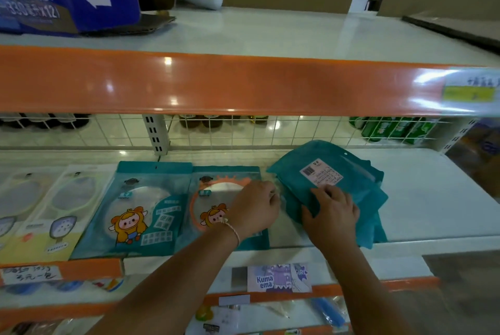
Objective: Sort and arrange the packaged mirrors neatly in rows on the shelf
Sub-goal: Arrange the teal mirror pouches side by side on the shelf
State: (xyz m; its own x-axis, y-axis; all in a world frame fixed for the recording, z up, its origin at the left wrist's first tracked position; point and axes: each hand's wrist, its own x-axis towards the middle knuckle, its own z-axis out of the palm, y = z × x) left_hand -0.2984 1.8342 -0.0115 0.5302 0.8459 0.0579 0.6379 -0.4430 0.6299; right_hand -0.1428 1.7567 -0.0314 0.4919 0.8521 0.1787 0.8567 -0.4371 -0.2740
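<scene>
Teal packaging fills the middle of the white shelf in front of you: a loose stack of teal packets lies face down on the right, its top one showing a white barcode label and its edges fanned out unevenly. Your right hand rests on the near part of that stack, fingers spread and pressing flat on the top packet. Your left hand sits just left of the stack, fingers curled at the right edge of a face-up packaged mirror with an orange frame; whether it pinches that edge you cannot tell. A pale bracelet circles your left wrist. Touching that packet on its left lies another face-up teal mirror packet with a cartoon figure, and further left lie two white-and-yellow mirror packets side by side. Behind the row stands a white wire grid, with green bottles beyond it at the far right.
</scene>
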